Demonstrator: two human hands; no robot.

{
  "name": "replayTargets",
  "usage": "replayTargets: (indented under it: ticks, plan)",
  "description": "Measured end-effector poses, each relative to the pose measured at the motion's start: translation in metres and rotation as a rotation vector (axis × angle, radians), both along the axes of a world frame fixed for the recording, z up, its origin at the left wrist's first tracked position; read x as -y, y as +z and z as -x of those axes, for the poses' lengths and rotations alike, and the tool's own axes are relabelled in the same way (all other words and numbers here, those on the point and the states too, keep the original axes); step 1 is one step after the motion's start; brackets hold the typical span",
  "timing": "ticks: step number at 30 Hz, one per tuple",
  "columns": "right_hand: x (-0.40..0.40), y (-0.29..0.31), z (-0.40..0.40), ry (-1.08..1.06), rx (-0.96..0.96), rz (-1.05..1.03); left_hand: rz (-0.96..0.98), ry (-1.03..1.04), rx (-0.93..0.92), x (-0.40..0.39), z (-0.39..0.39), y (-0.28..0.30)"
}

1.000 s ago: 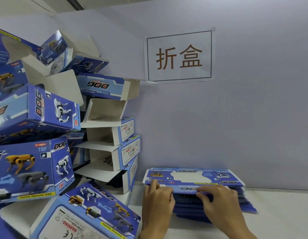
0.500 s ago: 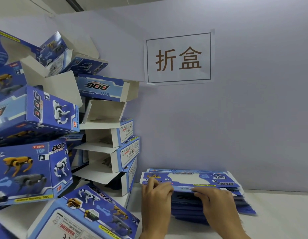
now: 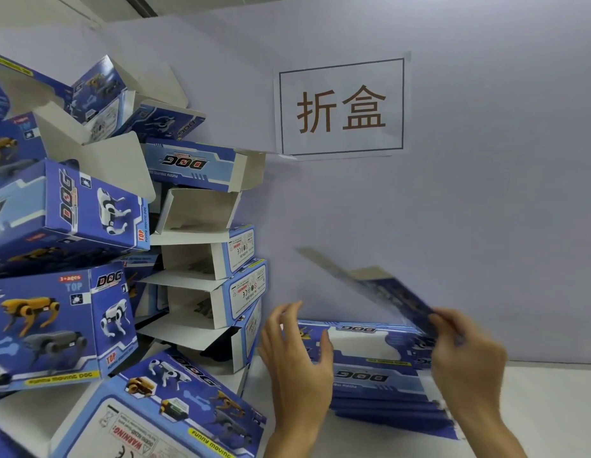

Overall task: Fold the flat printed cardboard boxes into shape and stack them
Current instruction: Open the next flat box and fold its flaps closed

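A stack of flat blue printed boxes (image 3: 376, 378) lies on the white table against the wall. My right hand (image 3: 466, 355) pinches one flat box (image 3: 370, 285) by its near right end and holds it tilted up above the stack, its far end pointing up and left, blurred by motion. My left hand (image 3: 297, 352) hovers at the stack's left end with relaxed, spread fingers, holding nothing. A tall pile of folded blue boxes (image 3: 201, 259) fills the left side.
A folded box (image 3: 162, 411) lies on its side at the lower left front, close to my left wrist. A paper sign (image 3: 342, 107) hangs on the lilac wall. The white table (image 3: 552, 408) extends to the right of the stack.
My right hand has lifted the top flat box off the stack and swung it upward. My left hand has come off the stack and opened.
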State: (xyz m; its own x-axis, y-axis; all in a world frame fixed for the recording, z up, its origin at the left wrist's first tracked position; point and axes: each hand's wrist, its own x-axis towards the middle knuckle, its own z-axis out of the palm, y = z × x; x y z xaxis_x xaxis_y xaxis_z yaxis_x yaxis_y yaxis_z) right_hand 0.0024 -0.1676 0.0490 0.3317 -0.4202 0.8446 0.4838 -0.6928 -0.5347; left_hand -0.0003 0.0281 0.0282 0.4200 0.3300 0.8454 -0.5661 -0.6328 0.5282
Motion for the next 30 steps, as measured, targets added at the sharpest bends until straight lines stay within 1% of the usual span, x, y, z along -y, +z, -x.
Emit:
replayTargets:
  ticks: [2,4,7,9,12,15,17,20,26,30]
  plan:
    - [0.004,0.011,0.004,0.061,0.051,-0.150,0.014,-0.047,-0.002,-0.001,0.002,0.009]
    - [0.005,0.024,0.011,0.153,0.109,-0.284,0.059,-0.137,-0.054,-0.001,0.006,0.021]
    - [0.004,0.036,0.016,0.282,0.142,-0.384,0.136,-0.268,-0.134,0.000,0.013,0.038]
    - [0.002,0.038,0.015,0.382,0.085,-0.431,0.193,-0.322,-0.175,-0.001,0.016,0.047]
    - [-0.001,0.033,0.011,0.515,-0.041,-0.479,0.320,-0.458,-0.284,-0.009,0.019,0.058]
    - [-0.005,0.027,0.008,0.739,-0.198,-0.560,0.343,-0.579,-0.321,-0.018,0.020,0.061]
    - [-0.006,0.025,0.007,0.818,-0.252,-0.537,0.365,-0.612,-0.322,-0.019,0.019,0.058]
    - [-0.010,0.025,0.010,0.845,-0.238,-0.469,0.390,-0.664,-0.357,-0.019,0.020,0.054]
    - [-0.025,0.025,0.013,0.868,-0.239,-0.420,0.387,-0.668,-0.316,-0.016,0.022,0.051]
    - [-0.031,0.024,0.013,0.837,-0.267,-0.391,0.381,-0.640,-0.315,-0.013,0.021,0.051]
